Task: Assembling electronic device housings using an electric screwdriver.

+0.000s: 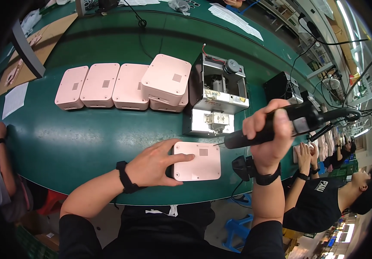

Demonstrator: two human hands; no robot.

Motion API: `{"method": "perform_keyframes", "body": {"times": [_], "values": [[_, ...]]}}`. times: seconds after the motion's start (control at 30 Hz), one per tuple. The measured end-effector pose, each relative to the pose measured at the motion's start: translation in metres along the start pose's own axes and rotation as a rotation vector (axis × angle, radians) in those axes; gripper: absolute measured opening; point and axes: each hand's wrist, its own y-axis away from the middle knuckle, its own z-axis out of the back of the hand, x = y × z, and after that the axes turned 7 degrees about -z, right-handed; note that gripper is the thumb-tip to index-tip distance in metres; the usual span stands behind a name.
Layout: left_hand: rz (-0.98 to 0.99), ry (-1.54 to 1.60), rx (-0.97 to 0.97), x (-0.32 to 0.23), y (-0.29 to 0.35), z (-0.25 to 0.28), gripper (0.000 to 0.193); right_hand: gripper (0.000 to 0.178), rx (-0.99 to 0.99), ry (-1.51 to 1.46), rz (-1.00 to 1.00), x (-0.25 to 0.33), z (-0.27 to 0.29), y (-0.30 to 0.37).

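Green, smooth and faintly shiny under the lights, the tabletop (78, 157) spreads across most of the view, its near edge curving just before the person's waist. Close to that edge lies a pale pink box (203, 167), flat, with a small square grille and holes near its corners uppermost. The left hand (153, 163) is clamped on the box's left end, thumb at the near side, one finger stretched over the top. The right hand (272, 125) is wrapped round a black power screwdriver (248, 139), whose thin bit points at the box's far right corner; whether it touches the hole there is hard to tell.

Beyond, four similar boxes stand in a row (125, 84), and a fifth box (168, 80) sits askew on the rightmost. Beside them is a metal machine (220, 99) with an open top. A white sheet (15, 100) lies at the left, near a grey post (28, 56) and brown cardboard (58, 32); more papers (238, 20) are strewn on the far bench.

Around the table, a co-worker in a black shirt (317, 200) works at the right, another person's arm (5, 155) shows at the left, a blue stool (238, 231) stands on the floor, and strip lights (345, 23) run overhead.
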Motion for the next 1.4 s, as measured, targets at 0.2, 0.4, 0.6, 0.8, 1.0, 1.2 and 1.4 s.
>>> {"method": "perform_keyframes", "body": {"times": [0.2,0.4,0.6,0.8,1.0,1.2,1.4], "values": [[-0.020,-0.032,0.041,0.000,-0.020,-0.011,0.069,0.026,-0.049,-0.032,0.117,0.007,-0.007,-0.023],[-0.051,-0.036,-0.012,0.005,-0.022,-0.014,0.074,0.027,-0.007,0.010,0.058,0.006,-0.009,-0.026],[-0.026,-0.031,0.009,0.003,-0.020,-0.014,0.074,0.026,0.029,0.022,0.026,-0.005,-0.011,-0.010],[-0.019,-0.016,0.009,0.003,-0.021,-0.015,0.070,0.024,0.027,0.021,-0.024,-0.024,-0.011,-0.008],[-0.023,-0.042,-0.003,0.004,-0.019,-0.017,0.069,0.024,0.039,0.009,-0.027,-0.026,-0.013,-0.007],[-0.039,-0.052,-0.003,0.002,-0.020,-0.018,0.070,0.025,0.007,0.055,-0.031,-0.016,-0.013,-0.004],[-0.064,-0.035,-0.003,-0.001,-0.033,-0.028,0.070,0.025,-0.023,-0.047,0.130,0.006,-0.007,-0.018]]}}
